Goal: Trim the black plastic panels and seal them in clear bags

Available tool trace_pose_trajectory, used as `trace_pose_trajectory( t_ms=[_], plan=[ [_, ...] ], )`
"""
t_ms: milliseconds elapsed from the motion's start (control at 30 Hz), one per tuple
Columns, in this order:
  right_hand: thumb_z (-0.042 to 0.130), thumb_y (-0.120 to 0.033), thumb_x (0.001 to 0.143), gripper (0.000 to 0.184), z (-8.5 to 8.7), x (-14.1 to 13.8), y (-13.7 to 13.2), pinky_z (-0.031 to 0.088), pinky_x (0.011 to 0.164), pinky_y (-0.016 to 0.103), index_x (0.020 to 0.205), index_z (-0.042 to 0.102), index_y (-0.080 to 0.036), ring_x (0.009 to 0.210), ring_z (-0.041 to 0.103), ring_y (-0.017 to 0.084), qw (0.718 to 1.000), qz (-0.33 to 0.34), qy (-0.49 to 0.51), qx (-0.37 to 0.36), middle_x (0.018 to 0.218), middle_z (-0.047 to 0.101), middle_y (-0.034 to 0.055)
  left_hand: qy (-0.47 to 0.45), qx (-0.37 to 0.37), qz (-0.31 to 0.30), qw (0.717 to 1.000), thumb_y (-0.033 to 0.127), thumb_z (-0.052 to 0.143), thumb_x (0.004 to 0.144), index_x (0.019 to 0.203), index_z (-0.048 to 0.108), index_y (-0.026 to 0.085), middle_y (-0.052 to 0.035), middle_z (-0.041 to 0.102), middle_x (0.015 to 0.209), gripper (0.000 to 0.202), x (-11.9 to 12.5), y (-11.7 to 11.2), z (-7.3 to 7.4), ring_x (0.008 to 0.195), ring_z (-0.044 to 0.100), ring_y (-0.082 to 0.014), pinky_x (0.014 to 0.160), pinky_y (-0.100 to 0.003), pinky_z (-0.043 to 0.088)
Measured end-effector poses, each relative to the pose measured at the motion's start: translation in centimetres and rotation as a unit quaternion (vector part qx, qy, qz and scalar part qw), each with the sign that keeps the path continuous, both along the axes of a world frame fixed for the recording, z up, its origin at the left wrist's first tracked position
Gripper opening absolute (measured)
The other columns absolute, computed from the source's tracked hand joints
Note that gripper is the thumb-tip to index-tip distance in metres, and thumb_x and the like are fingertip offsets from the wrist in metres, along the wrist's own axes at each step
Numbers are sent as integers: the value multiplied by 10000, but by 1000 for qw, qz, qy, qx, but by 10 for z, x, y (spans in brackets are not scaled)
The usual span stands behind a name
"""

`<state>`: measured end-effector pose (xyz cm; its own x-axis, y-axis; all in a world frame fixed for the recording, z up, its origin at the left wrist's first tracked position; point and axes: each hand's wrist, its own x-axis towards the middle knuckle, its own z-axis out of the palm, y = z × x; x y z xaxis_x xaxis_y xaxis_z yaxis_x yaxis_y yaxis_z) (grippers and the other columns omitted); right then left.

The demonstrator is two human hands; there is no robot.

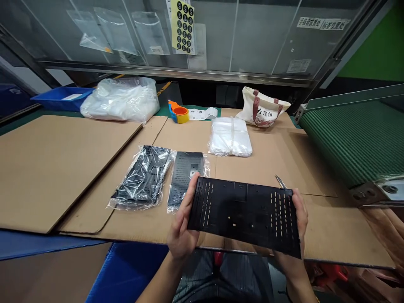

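Observation:
A black plastic panel (244,214) with rows of slots near both ends is held up over the table's front edge. My left hand (183,227) grips its left end, and my right hand (298,227) holds the right end, its fingers partly behind the panel. Just beyond my left hand, two more black panels lie in clear plastic bags: a bagged panel (143,176) to the left and a bagged slotted panel (184,176) beside it. Past the held panel's right corner, a slim metal-tipped tool (280,182) rests on the cardboard.
A bundle of clear bags (230,136) lies behind the panel. Farther back are a tape dispenser (179,112), a cloth tote bag (263,109), a large plastic bag (121,99) and a blue tray (59,99). A green conveyor belt (356,139) borders the right side; a raised cardboard sheet (59,164) covers the left.

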<state>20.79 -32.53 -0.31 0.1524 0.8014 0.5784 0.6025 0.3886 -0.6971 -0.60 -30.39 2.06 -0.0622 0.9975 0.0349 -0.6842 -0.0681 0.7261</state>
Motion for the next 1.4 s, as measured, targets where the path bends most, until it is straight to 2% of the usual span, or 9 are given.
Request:
trace_pose_trajectory(
  t_ms=[133, 267, 367, 567, 733, 867, 1100, 1267, 1400],
  plan=[
    [566, -341, 869, 782, -2, 4, 1, 189, 1112, 640, 1533, 162, -254, 1449, 200, 355, 998, -4, -59, -3, 1594, 212, 116, -39, -35, -12, 999, 679, 513, 816, 1350, 560, 191, -41, 413, 1509, 725, -4, 6, 10, 1463, 160, -338, 1174, -431, 261],
    [416, -242, 931, 663, -5, 4, 1, 190, 1102, 617, 1541, 157, -243, 1433, 246, 351, 981, -61, -172, 67, 1593, 224, 113, -70, -83, -52, 993, 713, 423, 843, 1356, 545, 151, -114, 495, 1437, 771, -12, 13, 20, 1428, 266, -352, 1166, -490, 255],
    [435, -221, 928, 659, -6, 4, -1, 205, 1116, 573, 1537, 184, -235, 1440, 239, 339, 971, -73, -200, 113, 1597, 229, 92, -80, -99, -75, 989, 716, 377, 859, 1347, 550, 134, -137, 557, 1372, 779, -17, 19, 25, 1398, 326, -363, 1155, -513, 253],
    [416, -147, 952, 633, -5, 7, -3, 254, 1120, 544, 1520, 200, -323, 1429, 291, 271, 977, -3, -178, 121, 1574, 311, 22, -77, -120, -97, 985, 670, 401, 867, 1309, 582, 114, -156, 610, 1289, 733, -22, 28, 24, 1383, 363, -348, 1134, -477, 301],
    [394, -143, 959, 622, -5, 6, 0, 299, 1095, 527, 1500, 216, -393, 1391, 356, 244, 980, 27, -143, 136, 1570, 312, -24, -76, -123, -104, 984, 667, 378, 872, 1295, 591, 123, -141, 582, 1325, 721, -23, 31, 21, 1393, 353, -322, 1131, -411, 312],
    [423, -134, 944, 632, -5, 3, 1, 286, 1105, 500, 1503, 232, -357, 1394, 347, 240, 987, 35, -116, 108, 1557, 333, 11, -76, -124, -110, 983, 664, 426, 862, 1318, 567, 109, -148, 565, 1347, 731, -25, 33, 19, 1384, 365, -324, 1114, -386, 337],
    [486, -109, 901, 667, -5, -4, 1, 276, 1124, 439, 1511, 251, -234, 1376, 351, 226, 988, 40, -108, 99, 1497, 400, 80, -33, -119, -163, 979, 601, 454, 881, 1403, 462, 154, -108, 654, 1229, 687, -33, 36, 13, 1344, 428, -299, 1138, -389, 304],
    [465, -104, 911, 650, -4, -11, 4, 256, 1144, 434, 1513, 247, -214, 1362, 351, 214, 988, 25, -118, 96, 1466, 417, 97, -51, -110, -144, 982, 662, 389, 864, 1390, 473, 136, -115, 628, 1274, 749, -34, 38, 12, 1357, 408, -308, 1124, -399, 337],
    [434, -121, 928, 628, -3, -13, 5, 229, 1159, 481, 1517, 233, -203, 1388, 319, 235, 987, 25, -127, 91, 1478, 399, 109, -45, -96, -133, 985, 663, 353, 883, 1401, 465, 135, -115, 565, 1360, 748, -34, 37, 11, 1390, 357, -314, 1130, -402, 335]
  ],
)
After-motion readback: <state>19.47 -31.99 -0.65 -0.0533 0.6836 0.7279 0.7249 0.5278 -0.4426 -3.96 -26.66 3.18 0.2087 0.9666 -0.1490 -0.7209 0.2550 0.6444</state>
